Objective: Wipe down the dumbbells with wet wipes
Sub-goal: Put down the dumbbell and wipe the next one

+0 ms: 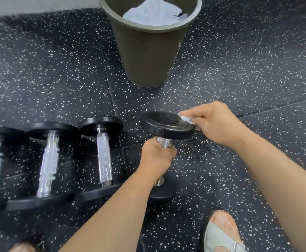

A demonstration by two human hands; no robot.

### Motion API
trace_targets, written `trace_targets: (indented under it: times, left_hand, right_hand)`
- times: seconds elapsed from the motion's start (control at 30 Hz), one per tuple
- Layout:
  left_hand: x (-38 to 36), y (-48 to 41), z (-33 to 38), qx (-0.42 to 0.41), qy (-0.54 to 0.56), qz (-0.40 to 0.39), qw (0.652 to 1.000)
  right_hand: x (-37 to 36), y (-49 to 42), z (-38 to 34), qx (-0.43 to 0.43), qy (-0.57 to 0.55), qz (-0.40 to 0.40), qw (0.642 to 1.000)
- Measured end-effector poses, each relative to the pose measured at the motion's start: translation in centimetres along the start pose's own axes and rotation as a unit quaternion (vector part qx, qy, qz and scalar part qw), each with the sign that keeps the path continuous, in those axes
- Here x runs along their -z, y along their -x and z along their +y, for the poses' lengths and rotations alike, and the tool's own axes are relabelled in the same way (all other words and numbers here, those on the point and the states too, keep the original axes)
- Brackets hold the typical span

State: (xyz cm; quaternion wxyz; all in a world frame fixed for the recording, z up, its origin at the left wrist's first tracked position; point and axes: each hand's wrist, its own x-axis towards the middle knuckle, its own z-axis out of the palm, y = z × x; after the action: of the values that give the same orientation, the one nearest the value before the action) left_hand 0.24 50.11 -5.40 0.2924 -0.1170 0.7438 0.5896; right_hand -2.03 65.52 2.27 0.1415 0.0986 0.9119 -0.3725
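At the left, three other dumbbells (48, 160) are lying side by side on the speckled floor (48, 73), with their handles pointing away from the person. Just to their right, the left hand (156, 157) is wrapping tightly around the chrome handle of the fourth dumbbell (166, 125). This dumbbell is standing on end, its lower plate seemingly resting on the floor and its upper plate facing up. Behind it, a bin (144, 57) holding crumpled wipes is standing well apart. Further right, the right hand (215, 124) is pinching a small bunched wet wipe (185, 119) against the far edge of the upper plate.

The main risk is lying in the left grip. If moisture is reaching the handle, or the rubbing is pushing sideways harder than that hand is bracing, the dumbbell is likely to tip or slip. It could then be knocking into the nearest lying dumbbell or dropping toward the sandalled foot (221, 231) at the lower right. The wipe is also bunching small, so it is probably covering little of the plate per stroke and leaving patches untouched.
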Motion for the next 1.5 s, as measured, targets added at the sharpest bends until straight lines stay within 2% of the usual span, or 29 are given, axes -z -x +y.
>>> trace_targets:
  times: [0.17, 0.33, 0.43, 0.6, 0.87, 0.93, 1.03, 1.1, 1.2, 1.37, 1.5]
  left_hand:
    - [-0.1, 0.1, 0.2, -0.001, -0.004, 0.008, 1.0]
    - [-0.1, -0.2, 0.1, -0.022, 0.022, 0.011, 0.999]
    - [0.0, 0.0, -0.1, -0.032, 0.015, 0.01, 0.999]
    - [0.0, -0.2, 0.1, -0.01, 0.003, 0.011, 1.0]
    - [-0.1, -0.2, 0.1, 0.013, -0.001, -0.006, 1.0]
    - [-0.1, -0.2, 0.2, 0.011, -0.003, -0.002, 1.0]
    - [0.0, -0.1, 0.3, -0.004, 0.001, 0.005, 1.0]
    - [0.1, 0.0, 0.3, -0.022, 0.019, 0.0, 1.0]
    - [0.0, 0.0, 0.2, -0.038, 0.013, -0.008, 0.999]
    - [-0.3, -0.2, 0.3, -0.008, -0.008, -0.009, 1.0]
    - [-0.4, -0.2, 0.3, 0.006, -0.017, -0.015, 1.0]
  right_hand:
    - [-0.5, 3.5, -0.3, 0.058, -0.037, 0.044, 0.997]
    - [-2.0, 2.8, -3.5, 0.157, -0.027, -0.002, 0.987]
    - [-3.0, -0.2, -5.2, 0.138, -0.033, -0.057, 0.988]
    - [-2.4, -4.0, -5.4, 0.105, 0.062, -0.103, 0.987]
    - [-0.4, -0.6, -1.2, -0.024, 0.014, 0.004, 1.0]
    - [-0.3, 1.2, -1.7, -0.006, 0.025, 0.026, 0.999]
    - [-1.2, 2.8, -3.9, 0.087, 0.057, 0.022, 0.994]
    - [-1.9, 2.5, -5.6, 0.135, 0.05, -0.012, 0.99]
    - [-2.8, 0.0, -7.4, 0.159, 0.049, -0.082, 0.983]
    - [-2.8, -4.9, -6.7, 0.127, 0.135, -0.108, 0.977]
    - [-1.2, -4.9, -3.8, 0.037, 0.178, -0.088, 0.979]
